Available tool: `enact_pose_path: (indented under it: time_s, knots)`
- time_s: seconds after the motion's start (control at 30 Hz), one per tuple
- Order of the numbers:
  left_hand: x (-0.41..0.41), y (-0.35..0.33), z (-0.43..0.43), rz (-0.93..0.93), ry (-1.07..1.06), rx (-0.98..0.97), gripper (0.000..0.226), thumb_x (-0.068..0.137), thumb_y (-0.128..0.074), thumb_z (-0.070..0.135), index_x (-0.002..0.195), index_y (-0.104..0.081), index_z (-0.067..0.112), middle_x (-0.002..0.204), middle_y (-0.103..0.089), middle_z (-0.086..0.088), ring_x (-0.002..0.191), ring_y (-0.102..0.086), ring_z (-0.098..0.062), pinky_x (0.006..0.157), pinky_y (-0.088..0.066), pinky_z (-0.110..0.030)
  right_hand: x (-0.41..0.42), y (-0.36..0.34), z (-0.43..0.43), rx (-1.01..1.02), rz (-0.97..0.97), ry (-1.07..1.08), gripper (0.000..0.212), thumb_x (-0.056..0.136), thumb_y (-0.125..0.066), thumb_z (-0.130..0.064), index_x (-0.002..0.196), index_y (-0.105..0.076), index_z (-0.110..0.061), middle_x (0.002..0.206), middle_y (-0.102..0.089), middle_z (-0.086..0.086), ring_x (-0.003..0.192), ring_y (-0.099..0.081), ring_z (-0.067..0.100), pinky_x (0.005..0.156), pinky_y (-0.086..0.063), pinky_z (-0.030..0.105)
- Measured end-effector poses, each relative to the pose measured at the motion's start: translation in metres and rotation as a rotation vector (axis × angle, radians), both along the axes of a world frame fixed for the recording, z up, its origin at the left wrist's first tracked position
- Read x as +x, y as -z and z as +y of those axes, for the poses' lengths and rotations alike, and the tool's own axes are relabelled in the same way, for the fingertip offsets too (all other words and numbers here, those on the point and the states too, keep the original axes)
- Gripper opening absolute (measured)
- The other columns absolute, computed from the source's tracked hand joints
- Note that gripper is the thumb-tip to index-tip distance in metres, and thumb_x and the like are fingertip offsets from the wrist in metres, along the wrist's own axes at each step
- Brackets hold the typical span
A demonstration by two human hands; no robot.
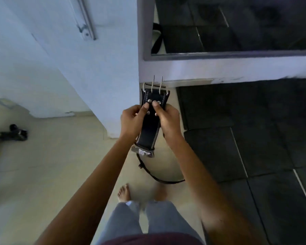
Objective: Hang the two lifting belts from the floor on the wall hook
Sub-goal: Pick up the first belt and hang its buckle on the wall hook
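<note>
A black leather lifting belt [151, 128] with white stitching and a steel two-prong buckle is held up in front of me, buckle end pointing away. My left hand [131, 121] grips its left edge and my right hand [168, 119] its right edge, both thumbs pressed near the rivets. The belt's tail hangs down and loops over the floor by my feet. A second black strap [163, 180] curves on the floor beneath; whether it is the same belt I cannot tell. No wall hook is visible.
A white wall corner [120, 85] stands just behind the belt. Dark rubber floor mats [245, 138] lie to the right, below a mirror [237, 23]. A black object [18, 133] lies on the pale floor at left. A metal rail [86, 23] is fixed high on the wall.
</note>
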State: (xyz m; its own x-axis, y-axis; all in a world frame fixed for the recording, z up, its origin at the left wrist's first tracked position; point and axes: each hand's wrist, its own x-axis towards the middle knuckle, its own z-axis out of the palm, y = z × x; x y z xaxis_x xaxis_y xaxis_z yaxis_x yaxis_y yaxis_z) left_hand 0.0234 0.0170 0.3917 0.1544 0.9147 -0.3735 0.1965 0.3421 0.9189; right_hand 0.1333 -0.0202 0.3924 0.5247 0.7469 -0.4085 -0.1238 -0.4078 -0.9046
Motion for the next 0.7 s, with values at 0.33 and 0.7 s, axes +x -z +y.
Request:
enact_pose_path:
  time_s: [0.33,0.7]
  knots:
    - [0.01,-0.205,0.025,-0.284,-0.107,0.268,0.033,0.082,-0.066,0.039,0.064,-0.067,0.012,0.07,-0.063,-0.017,0.069,-0.058,-0.023,0.068,-0.048,-0.04,0.008,-0.203,0.016,0.343,0.046,-0.127,0.013,0.084,-0.074,-0.024,0.092,-0.075,-0.014,0.098,-0.077,0.012,0.098,-0.073,0.029,0.092,-0.057,0.043]
    - [0.008,-0.255,0.006,-0.412,-0.094,0.378,0.031,0.089,-0.065,0.024,0.069,-0.064,0.0,0.066,-0.061,-0.013,0.066,-0.056,-0.022,0.062,-0.047,-0.033,-0.01,-0.213,-0.038,0.319,-0.073,-0.312,0.01,0.084,-0.075,-0.015,0.093,-0.073,-0.017,0.091,-0.076,0.007,0.082,-0.074,0.016,0.078,-0.059,0.029]
